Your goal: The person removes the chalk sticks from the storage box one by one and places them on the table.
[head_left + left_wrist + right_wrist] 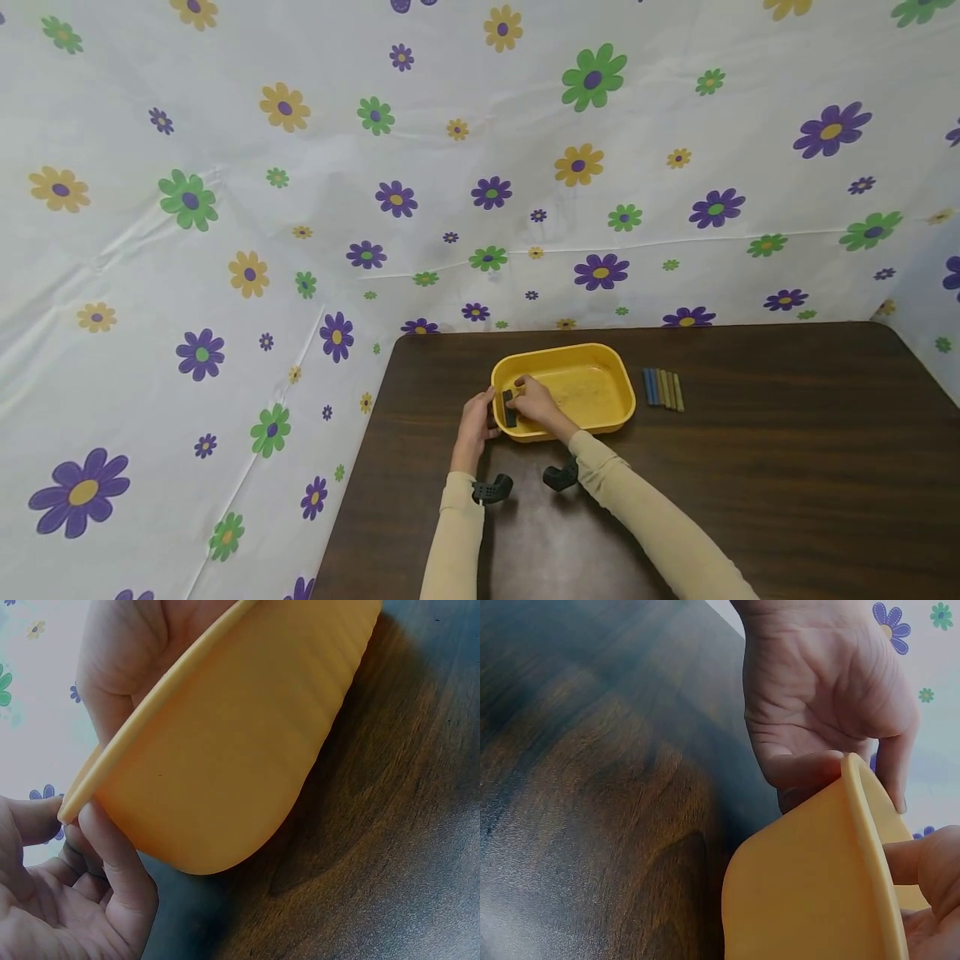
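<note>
A yellow plastic tub point(609, 425) stands toward the back of the dark table. My left hand point(474, 423) grips its left end; in the left wrist view, that hand's thumb and fingers point(116, 859) pinch the rim from both sides. Over the tub's front wall reaches my right hand point(537, 402), its thumb and index finger at short black sticks point(511, 417) lying along the left end inside. It pinches one of them in the head view. In both wrist views the tub wall hides the sticks and the right fingertips.
Right of the tub, a row of blue sticks point(651, 387) and olive-yellow sticks point(671, 392) lies side by side on the wooden table point(787, 467). Behind the table's back edge hangs a white flowered sheet point(660, 208). Each wrist wears a black camera mount point(492, 489).
</note>
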{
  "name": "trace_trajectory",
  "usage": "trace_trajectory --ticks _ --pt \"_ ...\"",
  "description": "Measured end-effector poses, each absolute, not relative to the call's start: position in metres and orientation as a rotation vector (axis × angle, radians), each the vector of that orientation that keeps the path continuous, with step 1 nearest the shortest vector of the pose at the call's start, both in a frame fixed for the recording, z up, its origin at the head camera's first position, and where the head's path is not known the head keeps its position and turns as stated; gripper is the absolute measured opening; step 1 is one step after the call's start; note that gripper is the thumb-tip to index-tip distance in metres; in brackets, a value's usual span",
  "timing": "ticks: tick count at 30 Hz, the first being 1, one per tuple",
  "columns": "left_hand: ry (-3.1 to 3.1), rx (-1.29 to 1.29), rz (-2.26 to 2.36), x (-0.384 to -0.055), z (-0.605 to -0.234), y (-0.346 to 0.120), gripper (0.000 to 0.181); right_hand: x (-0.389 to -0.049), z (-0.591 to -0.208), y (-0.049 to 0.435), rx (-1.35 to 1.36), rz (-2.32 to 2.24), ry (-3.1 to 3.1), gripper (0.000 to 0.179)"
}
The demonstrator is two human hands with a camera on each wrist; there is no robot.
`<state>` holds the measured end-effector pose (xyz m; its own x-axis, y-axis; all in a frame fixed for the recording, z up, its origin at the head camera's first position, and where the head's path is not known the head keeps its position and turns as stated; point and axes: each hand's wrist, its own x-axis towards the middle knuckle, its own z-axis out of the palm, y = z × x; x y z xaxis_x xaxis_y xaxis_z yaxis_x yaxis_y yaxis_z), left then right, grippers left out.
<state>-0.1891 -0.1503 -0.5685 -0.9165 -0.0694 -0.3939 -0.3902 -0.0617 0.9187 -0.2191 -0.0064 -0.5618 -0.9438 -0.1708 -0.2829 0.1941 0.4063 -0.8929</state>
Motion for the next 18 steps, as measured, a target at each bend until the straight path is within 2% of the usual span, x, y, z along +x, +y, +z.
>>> trace_trajectory --ticks 7,18 --pt "1.968 -0.506 2.098 -0.1886 -0.5686 -0.1492 0.040 -0.2194 -0.5609 -0.0096 -0.042 -1.506 2.343 0.054" --pt "1.990 -0.526 2.096 -0.1888 -0.5701 -0.1481 0.037 -0.2161 -0.5614 -0.0083 -0.038 -1.573 2.233 0.052"
